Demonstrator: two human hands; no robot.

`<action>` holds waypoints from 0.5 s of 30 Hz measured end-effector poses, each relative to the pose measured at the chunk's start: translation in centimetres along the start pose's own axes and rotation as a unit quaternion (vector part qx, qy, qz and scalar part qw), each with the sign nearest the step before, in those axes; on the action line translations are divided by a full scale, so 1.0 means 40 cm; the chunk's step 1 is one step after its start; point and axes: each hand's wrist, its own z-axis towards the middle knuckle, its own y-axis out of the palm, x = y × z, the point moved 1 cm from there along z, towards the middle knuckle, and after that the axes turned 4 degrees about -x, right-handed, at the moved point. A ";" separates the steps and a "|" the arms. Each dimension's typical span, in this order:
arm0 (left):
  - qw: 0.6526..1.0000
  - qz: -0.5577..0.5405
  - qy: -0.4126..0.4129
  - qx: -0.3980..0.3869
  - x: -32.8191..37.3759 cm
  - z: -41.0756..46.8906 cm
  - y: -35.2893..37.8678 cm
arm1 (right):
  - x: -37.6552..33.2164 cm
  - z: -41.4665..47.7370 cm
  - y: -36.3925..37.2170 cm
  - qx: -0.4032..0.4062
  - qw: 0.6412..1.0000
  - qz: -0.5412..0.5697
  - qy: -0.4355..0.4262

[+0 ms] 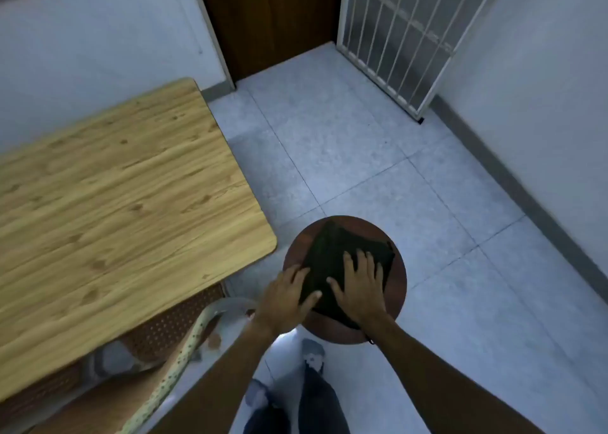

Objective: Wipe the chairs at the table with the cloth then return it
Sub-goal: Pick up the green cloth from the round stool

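Head: left hand [284,297], right hand [362,288] touch one cloth [332,252]

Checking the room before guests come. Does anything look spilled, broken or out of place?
Nothing stands out. The dark cloth lies flat on the round stool, with the left hand and right hand resting on it; the table beside it looks undamaged.

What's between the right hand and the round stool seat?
The dark cloth: the right hand lies flat on it, and it covers the middle of the round stool seat. The head view shows this.
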 end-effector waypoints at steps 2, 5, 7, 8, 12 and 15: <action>1.000 -0.009 -0.020 0.021 -0.013 0.003 0.039 | -0.004 0.012 0.017 0.016 1.000 -0.008 -0.003; 0.999 0.005 -0.022 0.044 -0.042 0.006 0.096 | -0.006 0.025 0.053 0.048 0.995 -0.050 -0.066; 0.998 0.011 -0.016 0.054 -0.056 0.018 0.109 | -0.007 0.046 0.067 0.044 0.993 -0.054 -0.094; 0.998 0.015 -0.010 0.065 -0.065 0.019 0.115 | -0.007 0.057 0.079 0.049 0.992 -0.056 -0.102; 0.996 0.014 -0.009 0.085 -0.086 0.001 0.138 | -0.002 0.068 0.114 0.060 0.991 -0.048 -0.106; 0.995 0.002 -0.014 0.101 -0.097 -0.023 0.150 | 0.002 0.065 0.116 0.087 0.989 -0.048 -0.110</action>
